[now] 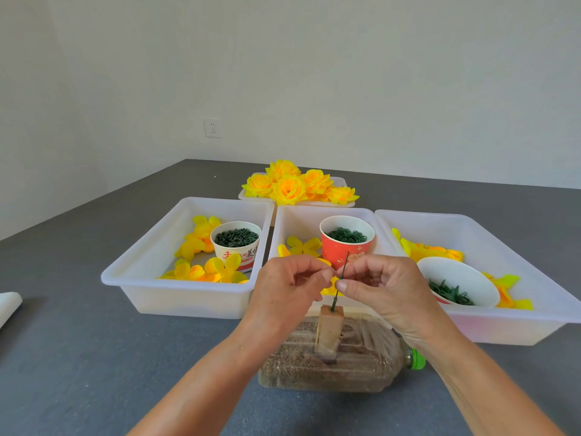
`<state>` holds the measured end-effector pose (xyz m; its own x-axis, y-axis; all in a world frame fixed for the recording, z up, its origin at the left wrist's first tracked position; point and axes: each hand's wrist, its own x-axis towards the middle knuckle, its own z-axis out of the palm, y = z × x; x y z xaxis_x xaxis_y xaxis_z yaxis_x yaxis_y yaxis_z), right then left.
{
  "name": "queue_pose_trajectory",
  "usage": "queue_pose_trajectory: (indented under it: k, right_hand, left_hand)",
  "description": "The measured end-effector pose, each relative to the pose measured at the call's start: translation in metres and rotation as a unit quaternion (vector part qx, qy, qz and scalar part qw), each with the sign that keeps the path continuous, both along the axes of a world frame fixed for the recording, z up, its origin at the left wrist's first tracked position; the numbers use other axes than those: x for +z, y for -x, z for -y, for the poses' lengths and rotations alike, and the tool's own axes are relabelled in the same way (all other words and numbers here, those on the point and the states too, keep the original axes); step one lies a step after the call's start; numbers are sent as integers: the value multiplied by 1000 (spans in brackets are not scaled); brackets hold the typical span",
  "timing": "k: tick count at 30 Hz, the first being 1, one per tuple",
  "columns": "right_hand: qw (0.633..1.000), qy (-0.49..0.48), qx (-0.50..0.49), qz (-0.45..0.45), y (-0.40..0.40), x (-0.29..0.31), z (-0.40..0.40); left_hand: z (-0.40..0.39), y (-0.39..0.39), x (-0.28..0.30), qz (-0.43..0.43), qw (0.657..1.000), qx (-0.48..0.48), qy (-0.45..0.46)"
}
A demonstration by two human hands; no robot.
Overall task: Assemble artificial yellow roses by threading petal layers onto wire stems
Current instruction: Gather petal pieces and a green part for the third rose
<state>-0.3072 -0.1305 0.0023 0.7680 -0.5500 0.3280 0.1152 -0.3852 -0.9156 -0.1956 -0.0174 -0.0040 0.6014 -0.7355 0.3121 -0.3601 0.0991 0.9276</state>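
Observation:
A thin green wire stem (343, 266) stands upright in a small wooden block (329, 332). The block sits on a sand-filled plastic bottle (361, 366) lying on its side in front of me. My right hand (382, 286) pinches the stem at mid-height between thumb and forefinger. My left hand (287, 287) has its fingers curled and its fingertips meet the stem from the left. It pinches what looks like a yellow petal layer (329, 287), mostly hidden behind both hands. Finished yellow roses (289, 187) lie piled on a far tray.
Three white trays sit side by side behind the bottle. The left tray (188, 297) holds petals and a cup of green parts (236, 239), the middle tray (314, 212) holds petals and a red cup (339, 250), and the right tray (515, 328) holds petals and a tipped bowl (462, 275). A white object (9, 305) lies at the left edge.

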Motion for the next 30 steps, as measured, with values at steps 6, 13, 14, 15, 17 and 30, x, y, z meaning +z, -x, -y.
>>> queue_pose_trajectory:
  k: [6, 13, 14, 15, 17, 30]
  right_hand:
    - [1000, -5, 8, -20, 1, -11, -3]
    - [1000, -6, 11, -17, -1, -17, -4]
    - [1000, -4, 11, -21, -1, -16, -3]
    - [1000, 1, 10, -24, -1, -17, -2]
    - [999, 8, 4, -32, -1, -18, 0]
    - [999, -21, -22, -32, -2, -23, 0]
  left_hand:
    - [-3, 1, -4, -6, 1000, -14, 11]
    - [1, 8, -3, 44, 999, 9, 10]
    - [2, 8, -3, 47, 999, 17, 7]
    - [3, 8, -3, 50, 998, 24, 3]
    - [5, 9, -3, 54, 998, 33, -6]
    - [-1, -91, 16, 251, 933, 200, -163]
